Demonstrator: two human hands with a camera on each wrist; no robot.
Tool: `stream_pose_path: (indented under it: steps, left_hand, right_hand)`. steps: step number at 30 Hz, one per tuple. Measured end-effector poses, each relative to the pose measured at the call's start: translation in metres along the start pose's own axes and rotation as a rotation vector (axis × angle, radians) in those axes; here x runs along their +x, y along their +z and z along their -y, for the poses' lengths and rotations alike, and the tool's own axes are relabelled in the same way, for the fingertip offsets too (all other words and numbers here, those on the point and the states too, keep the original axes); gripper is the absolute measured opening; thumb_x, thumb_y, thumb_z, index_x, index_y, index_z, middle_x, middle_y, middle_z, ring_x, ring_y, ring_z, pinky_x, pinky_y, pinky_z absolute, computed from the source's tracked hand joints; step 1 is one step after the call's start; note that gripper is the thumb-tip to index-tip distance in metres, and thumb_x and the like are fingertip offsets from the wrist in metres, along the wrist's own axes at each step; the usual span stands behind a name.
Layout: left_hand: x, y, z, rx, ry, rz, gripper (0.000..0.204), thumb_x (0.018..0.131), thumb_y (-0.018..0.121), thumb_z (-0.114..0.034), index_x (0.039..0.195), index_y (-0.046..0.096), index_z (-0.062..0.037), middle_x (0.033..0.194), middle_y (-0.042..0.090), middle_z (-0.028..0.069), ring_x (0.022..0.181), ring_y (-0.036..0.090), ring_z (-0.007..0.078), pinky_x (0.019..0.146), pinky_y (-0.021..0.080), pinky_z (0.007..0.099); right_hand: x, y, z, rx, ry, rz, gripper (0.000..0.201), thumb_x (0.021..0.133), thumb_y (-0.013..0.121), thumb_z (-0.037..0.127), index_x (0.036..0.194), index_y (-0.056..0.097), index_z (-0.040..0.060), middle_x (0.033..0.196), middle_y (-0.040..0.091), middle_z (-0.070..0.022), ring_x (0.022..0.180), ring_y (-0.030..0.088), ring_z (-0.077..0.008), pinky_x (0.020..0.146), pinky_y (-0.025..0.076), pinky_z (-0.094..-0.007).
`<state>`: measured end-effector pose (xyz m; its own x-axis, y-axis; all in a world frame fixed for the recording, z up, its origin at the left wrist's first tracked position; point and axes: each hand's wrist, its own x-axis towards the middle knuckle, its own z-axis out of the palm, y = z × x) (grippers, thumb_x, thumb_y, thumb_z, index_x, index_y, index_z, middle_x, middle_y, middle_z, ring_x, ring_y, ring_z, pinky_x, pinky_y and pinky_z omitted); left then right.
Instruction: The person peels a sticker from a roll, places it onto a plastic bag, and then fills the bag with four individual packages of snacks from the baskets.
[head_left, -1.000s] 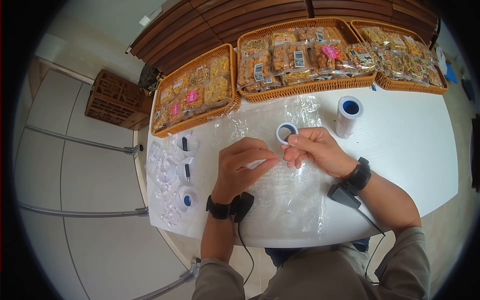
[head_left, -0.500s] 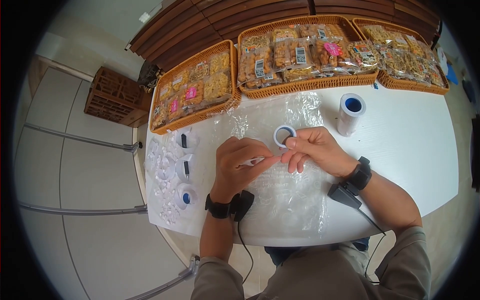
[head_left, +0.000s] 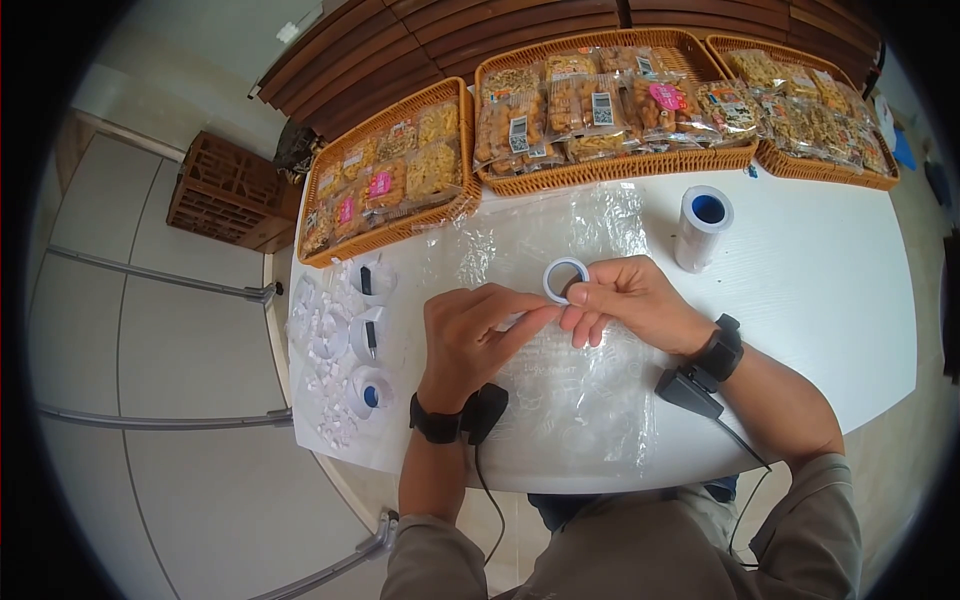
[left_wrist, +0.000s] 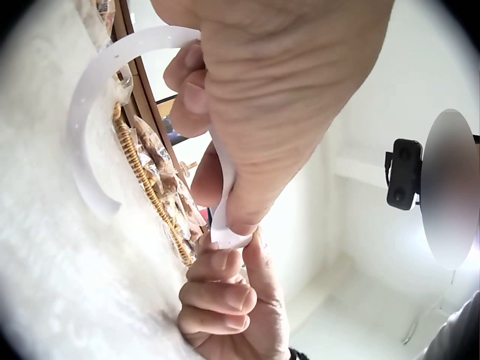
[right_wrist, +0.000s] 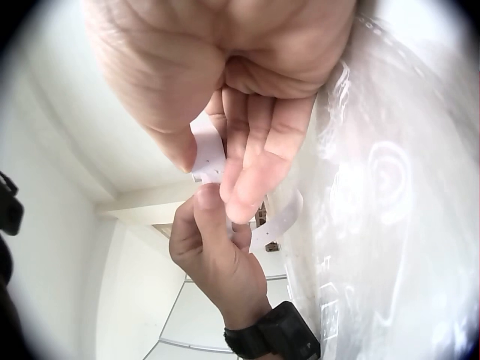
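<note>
Evidently, in the head view, the right hand (head_left: 635,297) is holding a narrow roll of white tape (head_left: 549,284) between thumb and fingers, above the desk (head_left: 820,290) and over a flat, clear plastic bag (head_left: 590,410). Just beside the roll, the left hand (head_left: 468,335) is bringing its thumb and fingertips together. Right of the bag, a white cylinder with a blue core (head_left: 696,245) is standing upright; wicker baskets (head_left: 620,172) of packaged snacks (head_left: 600,108) are lining the far edge, and white paper scraps (head_left: 330,380) are lying at the left. From the left wrist, the left hand is pinching a white strip (left_wrist: 79,127) whose free length is curling away in a wide arc, and the right hand is meeting it below. From the right wrist, the right thumb is pressing on white tape, the other fingers are extending alongside, and the left hand is pinching close beneath.
</note>
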<state>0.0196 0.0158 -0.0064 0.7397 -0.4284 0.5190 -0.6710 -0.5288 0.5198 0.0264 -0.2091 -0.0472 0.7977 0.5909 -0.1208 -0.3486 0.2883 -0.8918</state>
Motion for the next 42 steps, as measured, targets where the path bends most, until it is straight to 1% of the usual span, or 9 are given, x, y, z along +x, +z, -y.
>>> stream_pose_path:
  steps: [3,6,9,12,15,18,21,30,42]
  left_hand:
    - [-0.001,-0.002,0.002,0.032,0.054,0.023,0.017,0.069,0.087,-0.007,0.079,0.073,-0.0085,0.072,0.072,0.0031,0.049,0.054,0.0114,0.044,0.035,0.0242]
    - [-0.002,0.002,0.005,0.025,0.133,0.003,0.018,0.070,0.087,-0.013,0.082,0.074,-0.0157,0.072,0.070,-0.0014,0.055,0.062,0.0139,0.050,0.043,0.0266]
    - [0.001,0.003,-0.001,0.049,0.149,0.013,0.018,0.069,0.087,-0.014,0.081,0.074,-0.0175,0.072,0.070,-0.0037,0.059,0.063,0.0122,0.055,0.042,0.0267]
    - [0.003,0.008,-0.002,0.056,0.147,-0.056,0.018,0.069,0.088,-0.015,0.080,0.074,-0.0178,0.071,0.069,-0.0049,0.060,0.062,0.0114,0.058,0.040,0.0272]
    - [0.000,0.004,-0.008,0.073,-0.045,0.006,0.022,0.063,0.090,-0.010,0.078,0.074,-0.0128,0.073,0.071,-0.0015,0.063,0.061,0.0132,0.061,0.043,0.0278]
    - [0.001,0.005,-0.005,0.043,-0.037,0.006,0.022,0.063,0.090,-0.009,0.078,0.075,-0.0123,0.071,0.071,-0.0014,0.062,0.061,0.0140,0.064,0.043,0.0289]
    - [0.000,0.009,0.000,0.071,0.033,-0.060,0.021,0.064,0.089,-0.007,0.078,0.074,-0.0112,0.070,0.070,-0.0007,0.062,0.061,0.0150,0.065,0.043,0.0297]
    - [0.002,0.012,-0.006,0.058,0.052,-0.050,0.019,0.065,0.082,-0.001,0.075,0.071,-0.0111,0.067,0.067,-0.0006,0.061,0.062,0.0162,0.065,0.043,0.0306]
    - [0.003,0.007,-0.001,0.071,0.160,-0.001,0.019,0.068,0.080,-0.004,0.075,0.066,-0.0137,0.063,0.062,-0.0035,0.057,0.058,0.0165,0.059,0.039,0.0306]
  right_hand:
    - [-0.001,0.000,-0.001,0.038,-0.023,-0.008,0.028,0.101,0.060,0.025,0.102,0.070,-0.0016,0.089,0.073,-0.0109,0.073,0.071,-0.0140,0.064,0.056,-0.0242]
    - [0.000,-0.001,-0.002,0.054,-0.026,-0.025,0.028,0.101,0.061,0.024,0.102,0.070,-0.0019,0.088,0.073,-0.0107,0.073,0.070,-0.0140,0.065,0.056,-0.0248]
    - [0.002,-0.002,-0.005,0.043,-0.056,-0.019,0.027,0.101,0.061,0.024,0.100,0.070,-0.0011,0.087,0.073,-0.0096,0.073,0.070,-0.0130,0.065,0.055,-0.0240]
    - [0.002,-0.003,-0.005,0.020,-0.054,-0.021,0.026,0.101,0.061,0.024,0.098,0.071,0.0000,0.086,0.073,-0.0078,0.071,0.068,-0.0114,0.064,0.054,-0.0228]
    - [0.002,-0.002,-0.006,0.009,-0.060,-0.016,0.026,0.101,0.062,0.025,0.097,0.072,0.0007,0.085,0.072,-0.0063,0.069,0.066,-0.0096,0.063,0.052,-0.0219]
    - [0.001,-0.002,-0.006,-0.015,-0.073,-0.006,0.026,0.101,0.062,0.025,0.099,0.072,0.0007,0.085,0.072,-0.0060,0.070,0.065,-0.0091,0.064,0.052,-0.0217]
    - [0.000,0.002,-0.001,-0.012,-0.051,-0.006,0.027,0.101,0.061,0.025,0.100,0.072,0.0005,0.085,0.072,-0.0062,0.071,0.065,-0.0089,0.065,0.052,-0.0217]
    - [0.000,0.001,-0.003,-0.019,-0.051,0.020,0.028,0.101,0.060,0.025,0.100,0.072,0.0001,0.087,0.072,-0.0069,0.072,0.064,-0.0091,0.066,0.052,-0.0221]
    - [0.000,0.002,-0.002,-0.063,-0.017,0.020,0.027,0.100,0.063,0.025,0.094,0.070,0.0004,0.082,0.072,-0.0074,0.067,0.065,-0.0101,0.062,0.050,-0.0225]
